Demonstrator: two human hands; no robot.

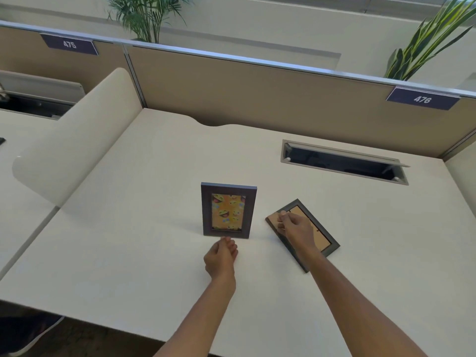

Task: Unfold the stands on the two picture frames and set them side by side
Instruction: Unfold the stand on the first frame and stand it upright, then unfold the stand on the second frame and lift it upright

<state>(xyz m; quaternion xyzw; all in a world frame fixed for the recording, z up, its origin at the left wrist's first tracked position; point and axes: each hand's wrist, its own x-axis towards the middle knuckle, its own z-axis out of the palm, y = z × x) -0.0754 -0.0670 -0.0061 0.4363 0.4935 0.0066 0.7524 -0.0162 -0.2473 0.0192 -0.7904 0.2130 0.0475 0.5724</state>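
Setting: office cubicle, as I see it through the head camera; a white desk [128,240] backed by a tan partition [257,94] with number plates 475 [69,44] and 476 [422,99], potted plants behind it.
Landmark: I take the standing frame [228,211] as my reference; it is upright near the desk's middle, dark-bordered, showing a yellow emoji print toward me.
Second frame: the face-down frame [304,234] lies flat on the desk just to the right of the standing frame, apart from it and turned at an angle, its brown backing up.
Right hand [296,226]: resting over the face-down frame's backing, right of the standing frame; thumb and forefinger are pinched on something thin and light at the backing, which I read as the stand's edge, though I cannot tell for sure.
Left hand [221,256]: just in front of the standing frame's lower edge, fingers loosely curled together, holding nothing; I cannot tell whether the fingertips touch the frame.
Cable hatch [345,162]: open slot in the desk, behind and right of the standing frame.
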